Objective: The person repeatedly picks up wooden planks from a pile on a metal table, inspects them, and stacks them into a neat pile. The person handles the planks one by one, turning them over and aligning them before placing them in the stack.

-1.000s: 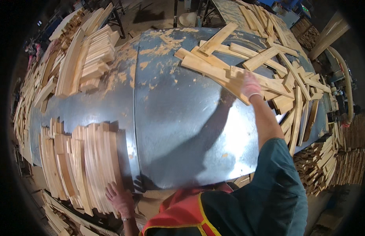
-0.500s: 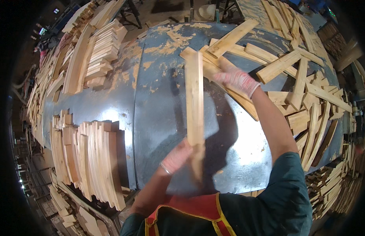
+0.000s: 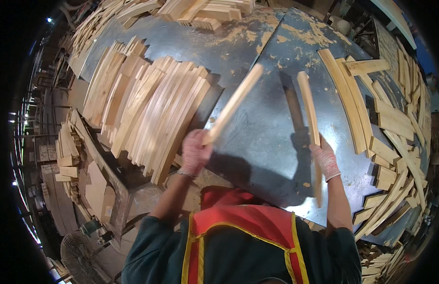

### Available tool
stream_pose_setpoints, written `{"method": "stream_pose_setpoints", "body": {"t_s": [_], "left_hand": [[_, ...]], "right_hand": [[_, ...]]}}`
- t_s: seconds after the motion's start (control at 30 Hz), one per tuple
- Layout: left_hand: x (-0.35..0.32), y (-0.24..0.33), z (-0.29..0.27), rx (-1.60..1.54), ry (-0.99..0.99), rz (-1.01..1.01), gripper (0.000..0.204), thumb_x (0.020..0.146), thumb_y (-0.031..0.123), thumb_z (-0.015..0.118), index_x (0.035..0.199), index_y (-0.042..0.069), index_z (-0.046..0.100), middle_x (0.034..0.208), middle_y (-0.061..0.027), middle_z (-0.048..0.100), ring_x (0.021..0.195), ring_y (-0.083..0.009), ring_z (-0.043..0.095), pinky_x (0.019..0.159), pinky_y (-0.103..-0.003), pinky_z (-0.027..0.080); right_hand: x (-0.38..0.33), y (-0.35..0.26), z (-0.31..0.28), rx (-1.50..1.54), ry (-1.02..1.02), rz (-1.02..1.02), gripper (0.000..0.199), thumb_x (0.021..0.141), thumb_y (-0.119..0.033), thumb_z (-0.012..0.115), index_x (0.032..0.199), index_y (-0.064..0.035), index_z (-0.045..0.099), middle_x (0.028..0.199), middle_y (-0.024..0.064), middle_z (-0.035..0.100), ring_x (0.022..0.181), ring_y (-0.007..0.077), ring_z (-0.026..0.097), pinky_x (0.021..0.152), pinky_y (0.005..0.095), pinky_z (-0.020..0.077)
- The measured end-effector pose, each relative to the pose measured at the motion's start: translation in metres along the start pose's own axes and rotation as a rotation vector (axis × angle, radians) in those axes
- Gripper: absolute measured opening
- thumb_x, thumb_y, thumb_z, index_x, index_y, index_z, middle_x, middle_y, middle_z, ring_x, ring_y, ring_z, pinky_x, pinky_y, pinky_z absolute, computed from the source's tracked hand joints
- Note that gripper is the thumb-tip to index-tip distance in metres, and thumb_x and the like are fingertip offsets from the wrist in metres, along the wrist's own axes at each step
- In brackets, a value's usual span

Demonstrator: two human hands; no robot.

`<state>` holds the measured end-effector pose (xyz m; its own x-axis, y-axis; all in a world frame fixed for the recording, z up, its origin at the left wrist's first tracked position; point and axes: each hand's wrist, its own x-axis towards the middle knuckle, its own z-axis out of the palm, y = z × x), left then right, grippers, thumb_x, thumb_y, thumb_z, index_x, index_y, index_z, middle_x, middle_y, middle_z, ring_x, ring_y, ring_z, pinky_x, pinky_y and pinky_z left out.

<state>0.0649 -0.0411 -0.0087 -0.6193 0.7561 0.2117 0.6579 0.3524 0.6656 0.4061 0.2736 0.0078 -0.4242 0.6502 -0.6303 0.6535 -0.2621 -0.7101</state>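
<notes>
My left hand (image 3: 196, 150), in a pale pink-and-white work glove, is closed round the near end of a wooden slat (image 3: 237, 100). That slat is raised, slanting away up and to the right. In my right hand (image 3: 325, 156), gloved alike, a second wooden slat (image 3: 308, 105) stands on its narrow edge, gripped below its middle. Its shadow falls on the dark metal tabletop (image 3: 262, 128). To the left of my left hand is a tight row of upright wooden slats (image 3: 170, 106). Two curved boards (image 3: 345, 99) lie to the right of the right-hand slat.
A jumbled heap of loose wooden pieces (image 3: 397, 137) covers the table's right side. More stacked boards (image 3: 205, 12) sit at the far edge. Sawdust (image 3: 304, 31) is scattered across the far tabletop. A caged fan (image 3: 82, 255) stands at lower left, near a wooden frame (image 3: 108, 175).
My view has turned to the left. My right hand has left the boards at the far right and now grips a slat of its own. My left hand has moved left with its slat.
</notes>
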Motion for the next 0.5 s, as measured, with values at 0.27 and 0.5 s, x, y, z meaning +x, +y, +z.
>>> {"method": "stream_pose_setpoints", "body": {"t_s": [0.27,0.5], "left_hand": [[-0.01,-0.004,-0.061,0.309,-0.248,0.027,0.073,0.084,0.036,0.082,0.145,0.002,0.059,0.135,-0.0229,0.066,0.126,-0.0424,0.062,0.109,-0.048,0.049],[-0.01,0.044,0.003,-0.637,-0.497,-0.65,0.03,0.091,0.019,0.076,0.115,0.0,0.075,0.101,-0.0099,0.075,0.092,-0.0142,0.067,0.082,-0.035,0.056]], "right_hand": [[0.0,-0.004,0.136,1.013,-0.43,-0.081,0.045,0.098,-0.018,0.073,0.136,0.0033,0.061,0.128,0.0133,0.072,0.117,0.0272,0.07,0.107,0.0427,0.0544],[0.006,-0.024,0.128,0.51,-0.329,-0.206,0.055,0.098,-0.027,0.073,0.146,-0.0033,0.059,0.12,0.0069,0.07,0.11,0.0188,0.066,0.094,0.0342,0.0504]]}}
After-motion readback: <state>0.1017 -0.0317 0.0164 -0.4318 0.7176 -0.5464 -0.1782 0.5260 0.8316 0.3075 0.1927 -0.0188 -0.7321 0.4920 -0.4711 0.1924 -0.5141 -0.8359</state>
